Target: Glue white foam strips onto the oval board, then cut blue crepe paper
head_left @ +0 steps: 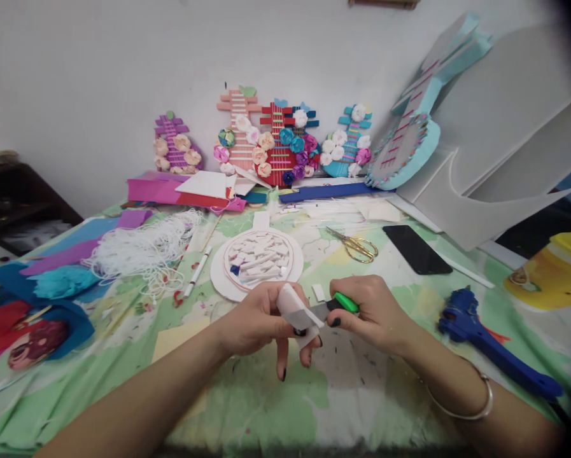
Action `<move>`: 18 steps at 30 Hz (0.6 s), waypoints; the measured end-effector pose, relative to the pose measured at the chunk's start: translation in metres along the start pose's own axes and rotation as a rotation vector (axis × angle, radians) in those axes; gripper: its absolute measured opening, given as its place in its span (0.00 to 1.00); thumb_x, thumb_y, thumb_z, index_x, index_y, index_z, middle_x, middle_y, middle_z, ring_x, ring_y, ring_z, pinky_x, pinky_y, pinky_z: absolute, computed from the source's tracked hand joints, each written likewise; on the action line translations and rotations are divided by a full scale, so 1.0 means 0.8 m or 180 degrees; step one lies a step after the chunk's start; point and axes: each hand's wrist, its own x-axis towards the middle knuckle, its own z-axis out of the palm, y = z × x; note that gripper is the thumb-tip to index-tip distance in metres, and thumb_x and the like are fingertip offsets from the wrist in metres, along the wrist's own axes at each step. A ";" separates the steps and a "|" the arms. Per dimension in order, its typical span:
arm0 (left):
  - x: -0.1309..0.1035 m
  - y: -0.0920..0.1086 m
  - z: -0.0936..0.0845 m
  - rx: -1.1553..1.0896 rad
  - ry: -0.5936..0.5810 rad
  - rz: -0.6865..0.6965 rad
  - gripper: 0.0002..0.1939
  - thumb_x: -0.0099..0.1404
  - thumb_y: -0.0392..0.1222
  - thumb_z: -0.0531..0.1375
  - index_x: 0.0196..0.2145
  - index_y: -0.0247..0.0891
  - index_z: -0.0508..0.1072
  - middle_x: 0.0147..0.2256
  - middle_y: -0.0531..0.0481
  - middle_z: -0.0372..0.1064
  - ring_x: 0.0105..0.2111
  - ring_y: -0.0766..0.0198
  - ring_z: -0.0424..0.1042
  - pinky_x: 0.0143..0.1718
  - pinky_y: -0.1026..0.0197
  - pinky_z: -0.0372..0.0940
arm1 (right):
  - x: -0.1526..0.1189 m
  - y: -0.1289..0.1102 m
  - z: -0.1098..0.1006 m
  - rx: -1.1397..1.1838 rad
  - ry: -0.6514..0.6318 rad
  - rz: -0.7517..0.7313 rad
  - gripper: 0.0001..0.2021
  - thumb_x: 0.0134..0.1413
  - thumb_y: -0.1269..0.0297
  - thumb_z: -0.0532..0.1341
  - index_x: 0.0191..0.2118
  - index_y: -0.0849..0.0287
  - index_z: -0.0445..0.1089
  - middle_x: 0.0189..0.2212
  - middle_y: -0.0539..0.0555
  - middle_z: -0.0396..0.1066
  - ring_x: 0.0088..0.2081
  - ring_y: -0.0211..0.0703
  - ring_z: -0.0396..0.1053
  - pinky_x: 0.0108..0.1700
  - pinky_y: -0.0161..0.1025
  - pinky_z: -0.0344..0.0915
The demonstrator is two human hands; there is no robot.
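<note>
Pinched in my left hand (261, 318) is a white foam piece (292, 302), held up above the table. My right hand (368, 312) grips a utility knife with a green handle (346, 301). Its grey blade (319, 310) lies against the foam, partly hidden by it. A small white scrap (318, 292) rests on the cloth just behind the blade. Beyond my left hand lies a round white board (217, 270) with a short tab at the top. Many cut white pieces (261, 254) are heaped inside the ring on it.
Gold scissors (359, 247), a black phone (415, 249) and a blue glue gun (493, 346) lie to the right, near a yellow container (552, 270). White string (142, 248) and a marker (198, 272) lie left. Several decorated paper guitars (280, 143) lean against the wall.
</note>
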 end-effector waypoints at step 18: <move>-0.001 -0.002 0.007 0.0017 -0.0004 -0.0180 0.06 0.57 0.29 0.60 0.31 0.31 0.64 0.30 0.42 0.75 0.25 0.59 0.76 0.12 0.70 0.66 | -0.001 0.002 0.001 -0.0041 -0.0059 -0.0061 0.23 0.54 0.44 0.52 0.22 0.59 0.54 0.18 0.46 0.53 0.22 0.33 0.51 0.27 0.34 0.43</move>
